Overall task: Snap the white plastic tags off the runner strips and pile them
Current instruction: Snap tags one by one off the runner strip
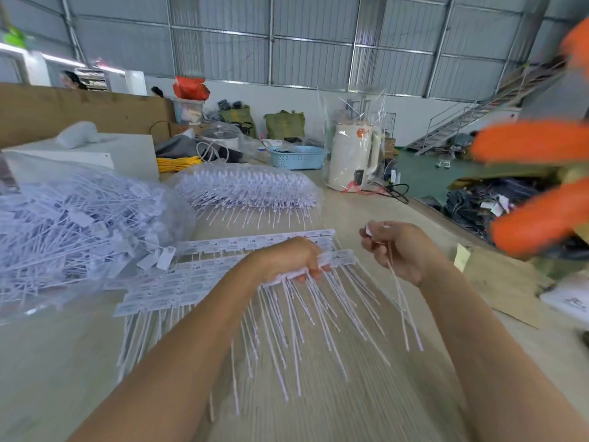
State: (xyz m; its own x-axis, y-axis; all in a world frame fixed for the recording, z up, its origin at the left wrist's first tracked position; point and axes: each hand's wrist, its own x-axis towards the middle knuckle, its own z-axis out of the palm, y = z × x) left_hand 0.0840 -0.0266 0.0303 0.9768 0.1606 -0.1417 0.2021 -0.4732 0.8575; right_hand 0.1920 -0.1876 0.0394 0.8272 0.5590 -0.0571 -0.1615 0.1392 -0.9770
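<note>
My left hand (291, 260) grips a runner strip (338, 258) of white plastic tags just above the table, its long thin tails fanning down toward me. My right hand (398, 247) is to the right of it and pinches a few loose tags (403, 301) whose tails hang below the wrist. More runner strips (165, 288) lie flat on the table under and left of my left hand. A big pile of loose tags (73, 231) sits in clear plastic at the left.
A clear bag of stacked strips (248, 189) lies behind the work spot. A white box (127, 154), a blue basket (296, 156) and a wrapped white machine (353, 154) stand further back. Blurred orange shapes (535, 141) fill the right edge.
</note>
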